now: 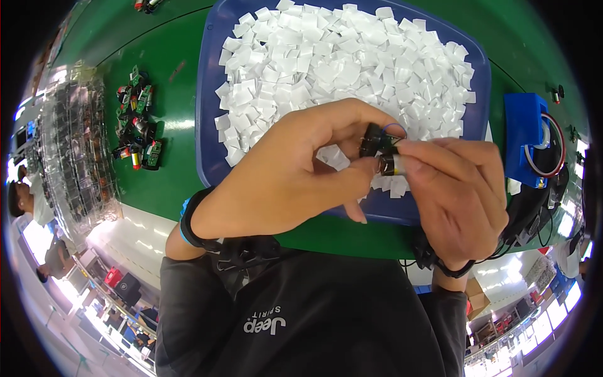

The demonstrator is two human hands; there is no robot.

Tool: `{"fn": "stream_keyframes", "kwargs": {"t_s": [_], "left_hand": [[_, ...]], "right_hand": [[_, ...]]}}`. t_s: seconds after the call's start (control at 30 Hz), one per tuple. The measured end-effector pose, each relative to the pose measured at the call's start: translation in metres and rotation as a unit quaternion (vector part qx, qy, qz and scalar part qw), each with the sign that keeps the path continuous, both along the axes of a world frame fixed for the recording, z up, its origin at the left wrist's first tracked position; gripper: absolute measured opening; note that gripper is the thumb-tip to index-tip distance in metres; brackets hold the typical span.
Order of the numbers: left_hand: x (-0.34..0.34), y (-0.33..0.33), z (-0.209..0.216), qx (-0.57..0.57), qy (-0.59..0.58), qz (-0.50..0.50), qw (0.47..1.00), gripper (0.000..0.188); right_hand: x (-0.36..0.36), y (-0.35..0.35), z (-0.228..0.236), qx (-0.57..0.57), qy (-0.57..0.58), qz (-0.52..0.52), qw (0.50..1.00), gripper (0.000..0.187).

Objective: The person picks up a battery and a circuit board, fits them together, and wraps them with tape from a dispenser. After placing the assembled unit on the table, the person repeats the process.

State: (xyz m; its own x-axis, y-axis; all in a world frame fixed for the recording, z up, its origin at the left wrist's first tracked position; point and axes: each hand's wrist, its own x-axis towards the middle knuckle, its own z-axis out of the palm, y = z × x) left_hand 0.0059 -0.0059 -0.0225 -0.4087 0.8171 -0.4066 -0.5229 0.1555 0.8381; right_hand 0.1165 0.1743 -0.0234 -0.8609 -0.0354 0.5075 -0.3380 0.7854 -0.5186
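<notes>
Over the near part of a blue tray (202, 125), my two hands meet at a small wired electronic assembly. My left hand (270, 169) is closed around its black part with a green circuit board (375, 139), the thumb below and the index finger curved over the top. A short cylindrical cell (391, 165), silvery with a yellowish band, sits just under the board by my left thumb tip. My right hand (461, 188) pinches the cell's right end between thumb and fingers. A thin dark wire loops above the board. The fingers partly hide the assembly.
Small white paper-like squares (326, 56) fill the tray. To its left, several similar circuit boards with cells (137, 125) lie heaped on the green table (169, 94). A blue holder (521, 135) with a reddish-white ring stands at right, near a black bag-like item and cables.
</notes>
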Motion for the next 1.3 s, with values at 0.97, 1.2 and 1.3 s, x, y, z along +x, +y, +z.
{"fn": "stream_keyframes", "kwargs": {"t_s": [0.97, 1.2, 1.3], "left_hand": [[-0.005, -0.005, 0.013, 0.050, -0.012, 0.076, 0.996, 0.035], [0.007, -0.002, 0.004, 0.109, 0.008, 0.104, 0.989, 0.034], [0.012, 0.001, 0.006, 0.090, 0.061, 0.106, 0.988, 0.035]], "right_hand": [[0.006, -0.003, 0.011, -0.128, -0.062, -0.038, 0.989, 0.041], [0.009, -0.009, -0.001, -0.323, -0.137, 0.000, 0.937, 0.030], [0.009, -0.011, -0.004, -0.337, -0.111, 0.010, 0.935, 0.028]]}}
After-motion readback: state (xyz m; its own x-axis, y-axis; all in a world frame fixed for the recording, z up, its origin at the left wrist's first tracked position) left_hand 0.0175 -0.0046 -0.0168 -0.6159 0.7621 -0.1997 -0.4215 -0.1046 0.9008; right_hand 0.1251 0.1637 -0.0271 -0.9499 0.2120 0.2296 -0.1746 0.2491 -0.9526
